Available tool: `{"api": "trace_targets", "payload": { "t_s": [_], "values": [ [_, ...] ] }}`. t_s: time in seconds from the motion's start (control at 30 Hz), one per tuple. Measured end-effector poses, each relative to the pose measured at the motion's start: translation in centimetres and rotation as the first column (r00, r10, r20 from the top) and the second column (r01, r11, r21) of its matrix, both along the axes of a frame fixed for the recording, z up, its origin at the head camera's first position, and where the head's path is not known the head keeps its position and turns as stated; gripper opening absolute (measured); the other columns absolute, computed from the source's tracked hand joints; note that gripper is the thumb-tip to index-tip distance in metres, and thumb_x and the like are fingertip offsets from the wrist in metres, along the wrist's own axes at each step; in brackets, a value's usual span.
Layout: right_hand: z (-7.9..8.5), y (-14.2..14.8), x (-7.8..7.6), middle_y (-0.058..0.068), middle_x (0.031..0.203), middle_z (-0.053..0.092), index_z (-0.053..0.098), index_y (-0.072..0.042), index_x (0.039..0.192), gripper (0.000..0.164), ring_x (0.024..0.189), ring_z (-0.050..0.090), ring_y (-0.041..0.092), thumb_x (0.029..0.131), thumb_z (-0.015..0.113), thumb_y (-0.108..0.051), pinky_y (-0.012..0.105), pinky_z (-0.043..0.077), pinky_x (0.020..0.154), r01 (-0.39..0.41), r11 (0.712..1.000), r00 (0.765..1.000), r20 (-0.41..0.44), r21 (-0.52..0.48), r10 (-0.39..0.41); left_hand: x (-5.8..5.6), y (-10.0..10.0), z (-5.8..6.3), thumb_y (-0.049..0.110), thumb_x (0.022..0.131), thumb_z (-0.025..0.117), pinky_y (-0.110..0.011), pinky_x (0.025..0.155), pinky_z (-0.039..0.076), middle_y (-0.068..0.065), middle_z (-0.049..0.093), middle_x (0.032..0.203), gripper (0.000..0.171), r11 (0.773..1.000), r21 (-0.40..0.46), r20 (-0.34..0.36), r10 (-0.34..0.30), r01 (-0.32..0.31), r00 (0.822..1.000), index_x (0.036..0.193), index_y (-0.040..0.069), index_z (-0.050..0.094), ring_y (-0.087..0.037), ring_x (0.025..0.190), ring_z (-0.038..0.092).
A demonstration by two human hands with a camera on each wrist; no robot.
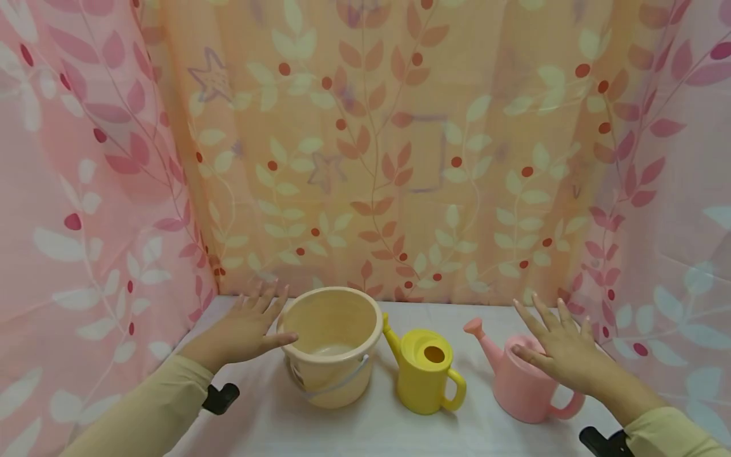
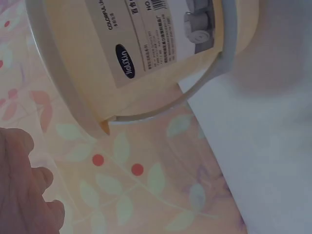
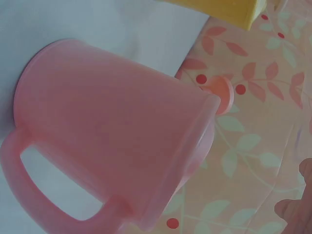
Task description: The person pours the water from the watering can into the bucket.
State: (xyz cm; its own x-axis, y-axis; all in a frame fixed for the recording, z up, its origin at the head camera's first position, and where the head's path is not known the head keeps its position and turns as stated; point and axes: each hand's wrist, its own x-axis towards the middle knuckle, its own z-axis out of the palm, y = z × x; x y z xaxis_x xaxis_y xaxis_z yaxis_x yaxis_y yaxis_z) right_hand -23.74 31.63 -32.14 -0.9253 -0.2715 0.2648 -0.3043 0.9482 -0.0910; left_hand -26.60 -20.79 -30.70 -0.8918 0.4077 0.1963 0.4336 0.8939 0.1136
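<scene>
My left hand is spread at the left of a cream bucket, its thumb overlapping the rim in the head view. The left wrist view shows the bucket's printed label and pale handle, with fingertips apart from it. Over the pink watering can my right hand reaches with fingers spread, hiding part of its top. In the right wrist view the can's body and handle fill the left, and fingertips show at the right edge. Neither hand holds anything.
Between the bucket and the pink can stands a yellow watering can, its spout toward the bucket. All three are upright on a white tabletop. Leaf-patterned curtains enclose the back and both sides. Black wrist mounts sit below the sleeves.
</scene>
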Motion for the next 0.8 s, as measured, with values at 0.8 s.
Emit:
{"api": "trace_targets", "payload": {
  "t_s": [0.8],
  "values": [
    [-1.2,-0.2,-0.4,0.022,0.151,0.0,0.003,-0.026,0.148,0.082,0.129,-0.011,0.055,0.087,0.05,-0.053,0.074,-0.018,0.084,-0.014,1.0,1.0,-0.005,-0.027,0.014,-1.6,2.0,-1.4,0.077,0.076,0.038,-0.056,0.106,0.014,-0.023,0.007,0.15,0.109,0.993,-0.062,0.124,-0.094,0.102,0.988,0.143,-0.006,0.013,-0.037,0.138,0.005]
  ]
}}
